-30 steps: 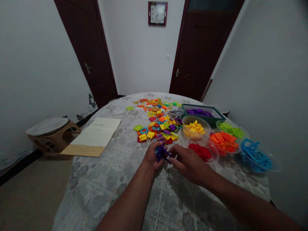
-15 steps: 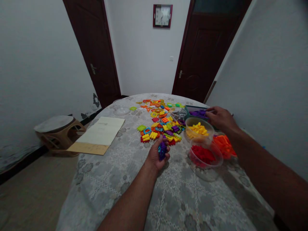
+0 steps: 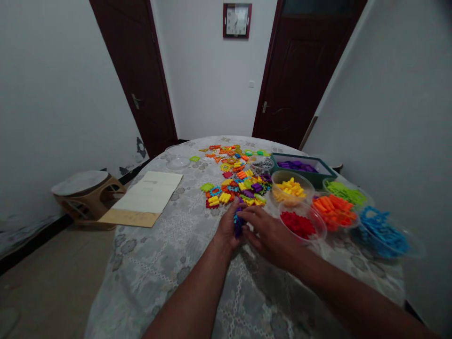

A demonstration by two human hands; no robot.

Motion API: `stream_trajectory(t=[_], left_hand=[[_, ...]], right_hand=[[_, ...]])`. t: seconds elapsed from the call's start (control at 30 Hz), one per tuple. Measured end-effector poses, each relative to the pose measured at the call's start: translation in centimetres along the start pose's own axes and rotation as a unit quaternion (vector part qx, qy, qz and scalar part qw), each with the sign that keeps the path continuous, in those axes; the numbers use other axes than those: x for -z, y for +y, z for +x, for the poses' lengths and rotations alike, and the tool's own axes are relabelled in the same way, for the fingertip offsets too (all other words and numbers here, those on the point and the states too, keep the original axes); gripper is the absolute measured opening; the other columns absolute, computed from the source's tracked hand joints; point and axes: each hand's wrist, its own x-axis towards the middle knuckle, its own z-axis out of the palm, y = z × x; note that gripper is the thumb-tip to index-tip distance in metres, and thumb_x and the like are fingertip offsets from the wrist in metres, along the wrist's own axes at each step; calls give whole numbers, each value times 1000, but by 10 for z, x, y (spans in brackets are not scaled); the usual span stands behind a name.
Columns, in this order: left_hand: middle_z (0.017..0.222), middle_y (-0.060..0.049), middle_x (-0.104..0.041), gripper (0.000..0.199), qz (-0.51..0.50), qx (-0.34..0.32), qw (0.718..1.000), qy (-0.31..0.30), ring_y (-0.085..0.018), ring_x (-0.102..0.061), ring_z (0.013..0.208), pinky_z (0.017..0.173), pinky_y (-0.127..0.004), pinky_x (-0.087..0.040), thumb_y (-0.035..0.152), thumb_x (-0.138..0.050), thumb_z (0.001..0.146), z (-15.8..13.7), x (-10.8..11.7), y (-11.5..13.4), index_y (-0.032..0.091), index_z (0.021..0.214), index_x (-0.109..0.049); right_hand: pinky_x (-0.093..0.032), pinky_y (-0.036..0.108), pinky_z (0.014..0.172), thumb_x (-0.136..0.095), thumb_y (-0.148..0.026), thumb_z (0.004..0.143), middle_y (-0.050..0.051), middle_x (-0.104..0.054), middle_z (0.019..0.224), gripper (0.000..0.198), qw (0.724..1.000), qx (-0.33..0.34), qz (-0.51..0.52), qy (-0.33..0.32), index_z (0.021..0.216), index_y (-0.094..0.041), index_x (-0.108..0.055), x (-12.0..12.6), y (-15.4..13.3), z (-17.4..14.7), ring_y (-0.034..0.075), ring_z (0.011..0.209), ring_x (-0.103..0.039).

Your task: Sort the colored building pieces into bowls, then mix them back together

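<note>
Head view | left hand (image 3: 228, 227) curls round purple-blue pieces (image 3: 238, 229) above the table (image 3: 151, 254), well inside its left edge | right hand (image 3: 268, 233) beside them, grip unclear | apparently two-handed adjusting; next move needs steady left hold

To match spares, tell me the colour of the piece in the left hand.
The piece is mostly purple with some blue; head view.

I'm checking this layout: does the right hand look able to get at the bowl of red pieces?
Probably yes: the open bowl of red pieces sits close by the right hand, with nothing seen between, though that hand is at the purple cluster in the left hand.
</note>
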Motion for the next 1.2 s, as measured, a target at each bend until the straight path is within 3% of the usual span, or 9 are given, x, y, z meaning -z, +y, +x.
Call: stream_trajectory(t=[0.1, 0.23, 0.5, 0.6, 0.7, 0.8, 0.93, 1.07, 1.2], left_hand=[[68, 1, -65, 35, 10, -13, 1000, 15, -11, -65, 55, 52, -20, -53, 47, -80, 92, 2, 0, -1, 14, 93, -68], [75, -2, -70, 33, 18, -36, 999, 15, -13, -69, 61, 60, -22, -58, 44, -80, 92, 4, 3, -2, 13, 94, -69], [77, -4, -71, 30, 21, -12, 999, 26, -14, -66, 54, 49, -25, -55, 41, -75, 95, 1, 1, 0, 13, 102, -69], [83, -7, -73, 27, 30, -12, 999, 32, -16, -70, 59, 52, -27, -58, 37, -70, 97, -4, -2, 2, 12, 106, -70], [87, -10, -75, 22, 31, -16, 999, 25, -19, -73, 66, 57, -30, -61, 29, -67, 95, -8, -4, 4, 11, 107, -71], [88, -12, -75, 19, 23, -20, 999, 19, -21, -75, 71, 65, -34, -64, 20, -66, 91, -10, -5, 3, 10, 106, -71], [94, -16, -76, 23, 10, -23, 1000, 1, -26, -78, 82, 76, -40, -66, 19, -66, 87, -10, -5, 3, 9, 107, -71], [105, -20, -77, 29, 0, -18, 999, -28, -30, -78, 95, 87, -46, -65, 18, -64, 84, -10, -4, 3, 10, 111, -70], [118, -24, -75, 36, -3, 0, 999, -45, -32, -77, 105, 90, -47, -65, 18, -65, 83, -11, -3, 3, 10, 118, -68]], right_hand=[[-58, 33, 86, -59, -15, 98, 12, -61, 138, 36, 998, -38, -45, -27, 132, -26, -66, -22, -13, -2, 22, 107, -69], [-54, 28, 77, -57, -12, 100, 10, -65, 126, 23, 995, -47, -89, -9, 118, -23, -68, -23, -7, -2, 20, 96, -68], [-52, 29, 76, -65, -24, 100, 3, -72, 98, 9, 997, -56, 53, -20, 106, -23, -71, 43, 8, -19, 17, 85, -67], [-54, 29, 77, -64, -27, 98, 1, -75, 95, 13, 991, -106, 87, -2, 105, -24, -75, 77, 42, -12, 17, 84, -69], [-52, 26, 60, -67, -24, 91, 0, -73, 78, 15, 964, -222, 144, 29, 104, -21, -76, 110, 95, 8, 16, 65, -66], [-52, 25, 53, -74, -21, 86, 1, -69, 67, 12, 917, -326, 159, 169, 97, -15, -73, 139, 146, 35, 14, 54, -62], [-58, 28, 62, -65, -16, 90, 10, -76, 86, 30, 883, -350, 134, 283, 118, -8, -68, 162, 185, 55, 15, 62, -68], [-60, 30, 76, -58, -13, 90, 14, -78, 107, 35, 878, -337, 110, 321, 123, -10, -70, 157, 184, 45, 17, 80, -74], [-61, 32, 83, -54, -22, 97, 9, -79, 103, 28, 923, -268, 110, 253, 116, -17, -75, 115, 137, 15, 19, 90, -76]])
